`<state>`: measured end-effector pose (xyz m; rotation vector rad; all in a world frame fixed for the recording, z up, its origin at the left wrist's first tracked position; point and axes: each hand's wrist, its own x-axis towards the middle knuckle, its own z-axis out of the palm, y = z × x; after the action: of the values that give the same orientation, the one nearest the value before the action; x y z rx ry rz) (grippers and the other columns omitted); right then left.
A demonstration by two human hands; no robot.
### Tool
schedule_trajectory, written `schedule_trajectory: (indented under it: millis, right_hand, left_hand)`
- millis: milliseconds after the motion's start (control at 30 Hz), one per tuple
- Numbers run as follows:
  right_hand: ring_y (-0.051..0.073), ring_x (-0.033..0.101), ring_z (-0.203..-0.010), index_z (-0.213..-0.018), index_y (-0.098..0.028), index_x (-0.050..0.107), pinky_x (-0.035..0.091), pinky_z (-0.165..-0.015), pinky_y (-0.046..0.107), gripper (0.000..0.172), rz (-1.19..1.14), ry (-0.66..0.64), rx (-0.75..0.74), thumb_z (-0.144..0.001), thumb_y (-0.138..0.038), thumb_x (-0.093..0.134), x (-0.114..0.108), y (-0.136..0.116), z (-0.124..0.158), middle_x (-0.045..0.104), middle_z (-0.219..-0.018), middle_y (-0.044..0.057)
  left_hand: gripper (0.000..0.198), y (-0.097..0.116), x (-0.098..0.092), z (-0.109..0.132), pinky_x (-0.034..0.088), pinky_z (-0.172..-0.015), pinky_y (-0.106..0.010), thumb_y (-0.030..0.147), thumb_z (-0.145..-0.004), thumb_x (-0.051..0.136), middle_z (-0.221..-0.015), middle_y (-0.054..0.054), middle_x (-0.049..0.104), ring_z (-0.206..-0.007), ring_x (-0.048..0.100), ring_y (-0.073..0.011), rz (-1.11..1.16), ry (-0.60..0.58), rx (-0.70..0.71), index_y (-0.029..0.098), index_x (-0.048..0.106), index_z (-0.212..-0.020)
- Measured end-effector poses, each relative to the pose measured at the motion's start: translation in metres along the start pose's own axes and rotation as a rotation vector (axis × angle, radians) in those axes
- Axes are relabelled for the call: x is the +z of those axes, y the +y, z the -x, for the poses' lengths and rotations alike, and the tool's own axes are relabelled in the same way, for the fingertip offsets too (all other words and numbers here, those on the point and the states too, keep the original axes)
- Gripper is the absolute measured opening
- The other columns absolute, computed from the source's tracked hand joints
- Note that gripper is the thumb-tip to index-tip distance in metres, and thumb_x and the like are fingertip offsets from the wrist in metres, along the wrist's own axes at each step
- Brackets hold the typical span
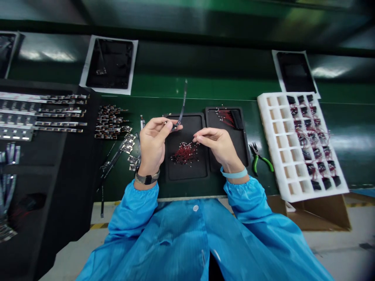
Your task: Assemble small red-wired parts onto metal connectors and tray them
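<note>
My left hand (153, 143) is closed in a pinch on a thin dark flex cable (184, 102). The cable's free end sticks up and away from me, and a small part at its lower end sits partly hidden by my fingers. My right hand (219, 145) has thumb and fingertips pressed together just above and right of a pile of small red-wired parts with pale ends (184, 153). Whatever is in that pinch is too small to make out. The pile lies in a shallow black tray (187, 173) under both hands.
A second black tray (228, 136) holds red wires and a black piece. Green-handled pliers (259, 160) lie beside it. At right stands a white foam tray (283, 156) with black wired parts. Small circuit boards (109, 121) and a black foam holder (67, 164) are at left.
</note>
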<state>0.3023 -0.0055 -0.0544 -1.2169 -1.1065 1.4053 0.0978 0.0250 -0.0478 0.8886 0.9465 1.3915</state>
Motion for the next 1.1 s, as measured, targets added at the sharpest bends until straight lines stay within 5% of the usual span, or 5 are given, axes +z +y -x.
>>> schedule_trajectory:
  millis: [167, 367, 700, 1100]
  right_hand:
    - [0.019, 0.072, -0.075, -0.087, -0.021, 0.083, 0.061, -0.078, 0.036, 0.02, 0.069, -0.023, -0.044, -0.083, -0.041, 0.086, 0.002, -0.01, 0.006, 0.077, -0.082, 0.004]
    - [0.016, 0.067, -0.065, -0.092, -0.021, 0.083, 0.056, -0.067, 0.033, 0.018, 0.183, -0.061, -0.084, -0.089, -0.039, 0.081, 0.0, -0.02, 0.01, 0.074, -0.082, 0.004]
    - [0.016, 0.065, -0.071, -0.085, -0.019, 0.079, 0.052, -0.07, 0.031, 0.02, 0.353, -0.223, -0.109, -0.09, -0.038, 0.078, -0.005, -0.022, 0.009, 0.074, -0.083, 0.004]
    - [0.014, 0.062, -0.068, -0.083, -0.017, 0.075, 0.051, -0.069, 0.028, 0.015, 0.421, -0.311, -0.064, -0.092, -0.029, 0.072, -0.009, -0.021, 0.01, 0.071, -0.077, 0.002]
  left_hand:
    - [0.021, 0.001, -0.009, -0.003, 0.057, -0.072, -0.025, 0.033, -0.08, 0.088, -0.084, -0.002, 0.073, -0.075, 0.067, -0.0123, -0.008, -0.042, -0.046, 0.021, 0.079, -0.094]
    - [0.035, 0.003, -0.01, 0.002, 0.055, -0.079, -0.027, 0.025, -0.081, 0.086, -0.089, -0.003, 0.075, -0.081, 0.067, -0.0144, -0.24, -0.144, -0.045, 0.023, 0.08, -0.115]
    - [0.017, 0.007, -0.01, 0.004, 0.053, -0.076, -0.032, 0.025, -0.086, 0.079, -0.089, -0.006, 0.079, -0.081, 0.07, -0.0199, -0.543, -0.509, -0.027, 0.025, 0.086, -0.102]
    - [0.011, 0.014, -0.005, 0.006, 0.054, -0.076, -0.03, 0.023, -0.088, 0.076, -0.092, -0.005, 0.082, -0.082, 0.074, -0.019, -0.697, -0.589, -0.115, 0.019, 0.083, -0.096]
